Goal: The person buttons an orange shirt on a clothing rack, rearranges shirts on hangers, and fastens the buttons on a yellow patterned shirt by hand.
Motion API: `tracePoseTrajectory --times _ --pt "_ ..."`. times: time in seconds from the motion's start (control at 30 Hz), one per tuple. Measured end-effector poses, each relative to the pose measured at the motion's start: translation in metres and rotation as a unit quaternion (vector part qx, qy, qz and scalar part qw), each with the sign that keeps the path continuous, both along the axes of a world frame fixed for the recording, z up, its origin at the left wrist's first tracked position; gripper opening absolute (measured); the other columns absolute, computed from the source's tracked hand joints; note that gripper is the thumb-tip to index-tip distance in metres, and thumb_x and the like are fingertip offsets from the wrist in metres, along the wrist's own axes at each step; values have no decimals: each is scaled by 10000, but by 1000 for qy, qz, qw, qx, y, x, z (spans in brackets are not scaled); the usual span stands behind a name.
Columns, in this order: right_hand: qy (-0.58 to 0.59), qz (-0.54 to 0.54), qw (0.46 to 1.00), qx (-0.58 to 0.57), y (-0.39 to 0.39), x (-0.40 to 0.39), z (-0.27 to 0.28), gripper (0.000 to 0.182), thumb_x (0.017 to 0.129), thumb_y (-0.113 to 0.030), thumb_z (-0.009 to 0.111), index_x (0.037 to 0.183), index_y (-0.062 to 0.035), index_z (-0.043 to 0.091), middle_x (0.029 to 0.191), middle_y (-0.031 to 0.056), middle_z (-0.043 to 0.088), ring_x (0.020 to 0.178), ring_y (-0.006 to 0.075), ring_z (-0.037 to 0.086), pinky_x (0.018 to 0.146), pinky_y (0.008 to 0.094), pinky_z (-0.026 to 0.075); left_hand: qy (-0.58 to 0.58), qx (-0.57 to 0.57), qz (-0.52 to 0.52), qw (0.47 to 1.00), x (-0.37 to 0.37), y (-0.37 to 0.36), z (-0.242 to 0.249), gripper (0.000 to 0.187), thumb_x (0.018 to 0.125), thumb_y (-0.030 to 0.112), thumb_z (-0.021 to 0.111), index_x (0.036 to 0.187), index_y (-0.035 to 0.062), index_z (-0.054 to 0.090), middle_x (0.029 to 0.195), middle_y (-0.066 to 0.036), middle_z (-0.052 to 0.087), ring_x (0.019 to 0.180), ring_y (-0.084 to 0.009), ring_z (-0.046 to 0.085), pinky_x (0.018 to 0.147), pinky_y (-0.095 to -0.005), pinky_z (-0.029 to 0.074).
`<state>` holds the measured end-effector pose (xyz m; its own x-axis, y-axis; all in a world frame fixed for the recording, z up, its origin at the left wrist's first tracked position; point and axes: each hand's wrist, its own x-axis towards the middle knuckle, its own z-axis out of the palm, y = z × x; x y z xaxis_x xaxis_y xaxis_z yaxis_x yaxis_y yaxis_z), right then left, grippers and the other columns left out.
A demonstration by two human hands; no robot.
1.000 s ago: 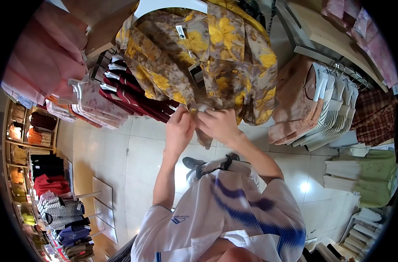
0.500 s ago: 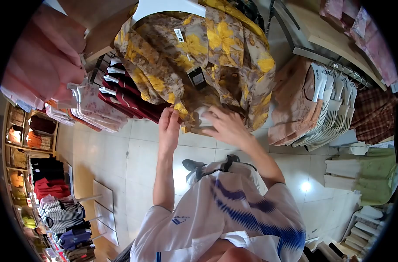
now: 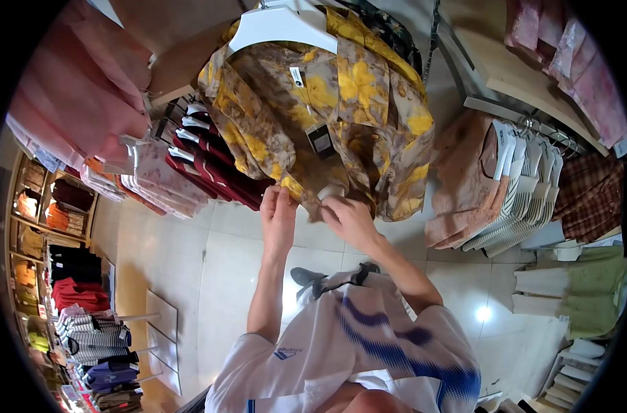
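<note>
A brown-grey blouse with yellow flowers (image 3: 358,82) hangs in front of me on a white hanger (image 3: 284,29), its front open. A white neck label (image 3: 297,76) and a dark hang tag (image 3: 320,142) show inside it. My left hand (image 3: 279,219) pinches the blouse's lower left edge between thumb and fingers. Close beside it, my right hand (image 3: 351,221) has its fingers curled on the hem near the middle. Part of the cloth between the hands is blurred.
Dark red garments (image 3: 213,162) hang close at the left. On the right rail are a peach top (image 3: 468,189) and striped tops (image 3: 516,213). A light tiled floor (image 3: 237,275) lies below. Shelves of folded clothes (image 3: 79,292) stand far left.
My right hand has moved from spread, blurred fingers to a closed hold on the hem. My left hand keeps its pinch. The whole view has shifted slightly, showing more of the hanger.
</note>
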<state>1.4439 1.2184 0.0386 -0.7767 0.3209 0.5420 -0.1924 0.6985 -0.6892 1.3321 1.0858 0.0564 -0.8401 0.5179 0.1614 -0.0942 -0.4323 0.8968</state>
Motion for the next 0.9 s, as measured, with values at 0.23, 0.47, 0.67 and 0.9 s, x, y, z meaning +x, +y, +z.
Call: tracePoseTrajectory --times 0.23,0.47,0.67,0.9 --pt "-100 32 981 -161 9 8 11 130 845 -172 659 889 -53 629 728 145 663 638 322 653 561 403 482 467 -220 -2 857 10 0 2 226 859 60 717 952 -22 528 846 -123 515 720 -248 543 685 -309 456" --pt "-66 3 994 -89 10 7 4 113 871 -142 655 914 -46 613 758 148 673 643 317 659 561 409 485 410 -266 -50 871 23 -1 11 170 885 53 679 913 -20 527 860 -132 520 754 -255 557 679 -345 453" --pt "-45 -16 994 -99 7 3 2 102 896 -123 657 928 -41 605 760 126 690 670 288 684 576 371 508 412 -271 -42 869 14 -1 -16 103 921 14 606 908 -30 514 836 -142 522 742 -262 567 653 -343 452" --pt "-39 -101 992 61 -3 8 4 153 883 -180 675 981 -111 580 751 63 704 586 272 675 517 364 515 376 -304 -58 873 14 -1 -21 78 889 -60 528 912 -24 462 843 -217 539 777 -434 550 660 -437 446"
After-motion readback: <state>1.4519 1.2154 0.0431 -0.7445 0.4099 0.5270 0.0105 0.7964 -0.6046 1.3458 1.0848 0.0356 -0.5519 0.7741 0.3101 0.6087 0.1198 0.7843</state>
